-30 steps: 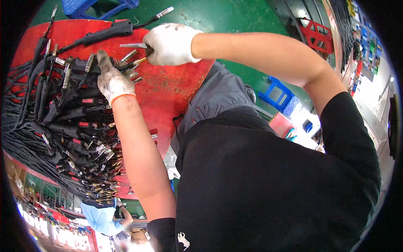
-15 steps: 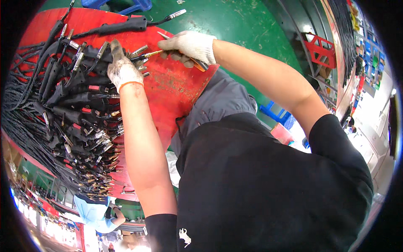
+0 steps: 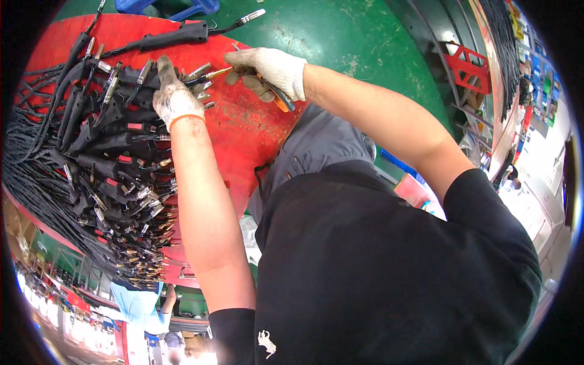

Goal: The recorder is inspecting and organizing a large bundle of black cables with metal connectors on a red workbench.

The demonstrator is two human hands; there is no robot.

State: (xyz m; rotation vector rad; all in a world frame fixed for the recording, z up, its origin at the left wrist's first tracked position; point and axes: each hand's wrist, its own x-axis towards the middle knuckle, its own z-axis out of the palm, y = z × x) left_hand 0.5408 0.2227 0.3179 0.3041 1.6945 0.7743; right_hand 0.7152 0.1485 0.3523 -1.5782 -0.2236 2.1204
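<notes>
My left hand point(image 3: 174, 97), in a soiled white glove, is closed around a black cable end. From that grip a connector with a slim gold-coloured tip point(image 3: 220, 72) points to the right. My right hand point(image 3: 267, 68), also gloved, meets the gold tip with its fingers. Held in the same hand is a tool with an orange and black handle point(image 3: 283, 100), which sticks out below the palm; its pointed end shows above the thumb, and its exact kind is hidden. Black cable handles with metal connectors point(image 3: 109, 131) lie bunched beside my left hand.
A red tabletop point(image 3: 243, 134) carries the thick cable bundle point(image 3: 36, 176) along its left side. One black handle point(image 3: 176, 36) lies across the far edge. A red crate point(image 3: 467, 68) stands on the right, blue stools point(image 3: 198, 8) beyond the table. Lower left, another person point(image 3: 137, 301) in light blue.
My right hand has shifted slightly left, its fingers now at the gold tip. The tool has turned in it, with less of its pointed end showing. My left hand has barely moved.
</notes>
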